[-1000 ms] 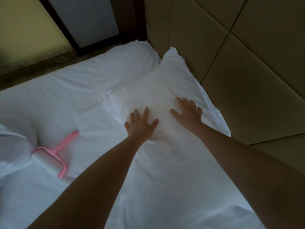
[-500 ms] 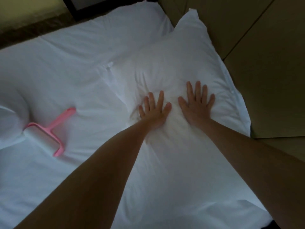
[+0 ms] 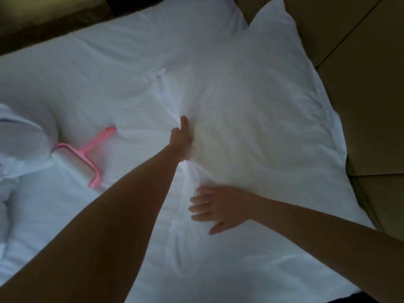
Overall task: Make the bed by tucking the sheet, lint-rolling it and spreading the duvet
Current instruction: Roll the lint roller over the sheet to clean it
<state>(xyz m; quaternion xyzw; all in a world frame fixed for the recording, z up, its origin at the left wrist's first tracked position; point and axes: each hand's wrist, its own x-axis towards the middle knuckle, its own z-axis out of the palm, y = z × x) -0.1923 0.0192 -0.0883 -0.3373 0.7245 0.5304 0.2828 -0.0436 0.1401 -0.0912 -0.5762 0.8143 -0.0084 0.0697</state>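
Right hand (image 3: pixel 215 209) has slid down the pillow (image 3: pixel 251 101), fingers spread flat; left hand (image 3: pixel 182 136) at its side, fingers hidden.

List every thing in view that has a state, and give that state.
Pillow: lying flat by the headboard, creased.
Sheet: spread out, wrinkled.
Lint roller: lying on the sheet, untouched.
Left hand: open, edge pressed against the pillow's side.
Right hand: open, flat at the pillow's near edge.
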